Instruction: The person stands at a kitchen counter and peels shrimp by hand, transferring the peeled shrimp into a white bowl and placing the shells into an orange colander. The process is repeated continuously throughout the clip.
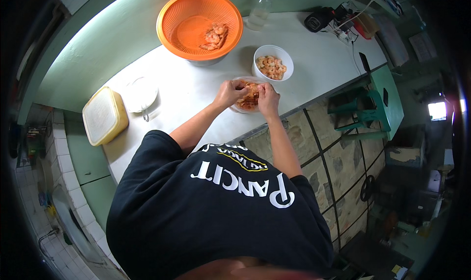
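Observation:
My left hand (pixel 232 93) and my right hand (pixel 268 97) are close together over a clear plastic-lined container (pixel 245 109) filled with orange shrimp shells (pixel 247 101). The fingertips of both pinch at what looks like a shrimp, mostly covered by the fingers. Just beyond my right hand stands a round white plastic tub (pixel 290 63) holding peeled shrimp (pixel 271 67). Farther back to the left, an orange plastic colander (pixel 180 26) holds a small heap of unpeeled shrimp (pixel 214 36) on its right side; it rests in a metal-looking bowl (pixel 209 62).
On the white table (pixel 176 92) are a yellowish lidded plastic box (pixel 105 116), a white round lid or plate (pixel 141 95), a glass bottle with a black cap (pixel 259 11), and a black device (pixel 319 19) among cables. Green plastic chairs (pixel 368 111) stand at right.

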Available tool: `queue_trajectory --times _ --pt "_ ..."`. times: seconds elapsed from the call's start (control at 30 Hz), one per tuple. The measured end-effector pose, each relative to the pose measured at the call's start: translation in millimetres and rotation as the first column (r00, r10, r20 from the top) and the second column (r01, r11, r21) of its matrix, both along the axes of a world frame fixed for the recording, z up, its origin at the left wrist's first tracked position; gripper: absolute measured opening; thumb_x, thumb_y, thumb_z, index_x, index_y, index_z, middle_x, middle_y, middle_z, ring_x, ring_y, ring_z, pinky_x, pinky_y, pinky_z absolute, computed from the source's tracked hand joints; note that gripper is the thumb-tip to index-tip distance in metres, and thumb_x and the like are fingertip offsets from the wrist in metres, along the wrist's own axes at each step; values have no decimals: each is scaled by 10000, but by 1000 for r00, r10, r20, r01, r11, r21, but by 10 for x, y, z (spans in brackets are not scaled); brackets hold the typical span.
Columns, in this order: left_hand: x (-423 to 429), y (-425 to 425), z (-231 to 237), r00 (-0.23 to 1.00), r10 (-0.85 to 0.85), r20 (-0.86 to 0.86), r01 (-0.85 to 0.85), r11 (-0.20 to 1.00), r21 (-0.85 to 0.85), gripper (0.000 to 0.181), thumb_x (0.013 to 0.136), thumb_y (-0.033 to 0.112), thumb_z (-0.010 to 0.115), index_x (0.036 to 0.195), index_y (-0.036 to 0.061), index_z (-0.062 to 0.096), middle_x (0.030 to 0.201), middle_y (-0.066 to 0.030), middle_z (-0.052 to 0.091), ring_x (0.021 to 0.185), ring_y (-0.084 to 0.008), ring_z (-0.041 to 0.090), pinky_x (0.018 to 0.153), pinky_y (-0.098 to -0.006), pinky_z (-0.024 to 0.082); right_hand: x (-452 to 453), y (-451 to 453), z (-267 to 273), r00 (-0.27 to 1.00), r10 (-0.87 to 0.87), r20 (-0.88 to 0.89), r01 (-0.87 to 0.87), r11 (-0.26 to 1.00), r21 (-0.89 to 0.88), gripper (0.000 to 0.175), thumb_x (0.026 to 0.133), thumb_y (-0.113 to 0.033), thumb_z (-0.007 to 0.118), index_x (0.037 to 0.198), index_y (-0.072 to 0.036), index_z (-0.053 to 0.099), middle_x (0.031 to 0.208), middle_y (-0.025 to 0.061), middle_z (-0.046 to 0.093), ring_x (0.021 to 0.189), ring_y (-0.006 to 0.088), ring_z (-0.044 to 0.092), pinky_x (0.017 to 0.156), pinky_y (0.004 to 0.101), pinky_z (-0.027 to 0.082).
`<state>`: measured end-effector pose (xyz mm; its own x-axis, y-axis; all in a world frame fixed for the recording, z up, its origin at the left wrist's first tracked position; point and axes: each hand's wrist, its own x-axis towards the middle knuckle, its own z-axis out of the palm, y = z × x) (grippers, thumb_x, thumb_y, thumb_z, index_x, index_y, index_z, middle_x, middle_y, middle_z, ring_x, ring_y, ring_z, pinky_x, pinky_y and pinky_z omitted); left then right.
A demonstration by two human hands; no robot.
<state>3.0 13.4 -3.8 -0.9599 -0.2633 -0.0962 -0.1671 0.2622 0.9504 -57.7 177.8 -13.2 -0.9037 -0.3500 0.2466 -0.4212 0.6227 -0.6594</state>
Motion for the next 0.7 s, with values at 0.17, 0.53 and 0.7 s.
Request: queue_trajectory --times 0.17,0.53,0.7 --pt "4 -126 30 996 -88 -32 75 954 -291 264 766 218 724 794 -35 654 586 -103 571 549 -121 526 550 -327 459 -9 40 128 974 191 -120 -194 981 -19 88 838 -138 635 897 -73 645 915 100 652 832 289 635 724 427 467" --pt "-36 -183 27 982 -166 -93 149 975 -165 151 777 32 714 862 -38 611 706 -49 615 676 -81 549 633 -275 493 27 59 235 923 333 -193 -273 920 280 149 787 -192 652 916 -132 694 951 12 631 959 196 580 827 418 361" --pt "-18 -143 46 985 -141 -102 123 978 -171 189 777 69 746 872 -43 627 730 -64 647 686 -82 581 639 -276 503 -3 32 206 946 272 -175 -215 933 288 103 796 -192 638 852 -104 639 916 21 638 924 212 593 802 414 356"
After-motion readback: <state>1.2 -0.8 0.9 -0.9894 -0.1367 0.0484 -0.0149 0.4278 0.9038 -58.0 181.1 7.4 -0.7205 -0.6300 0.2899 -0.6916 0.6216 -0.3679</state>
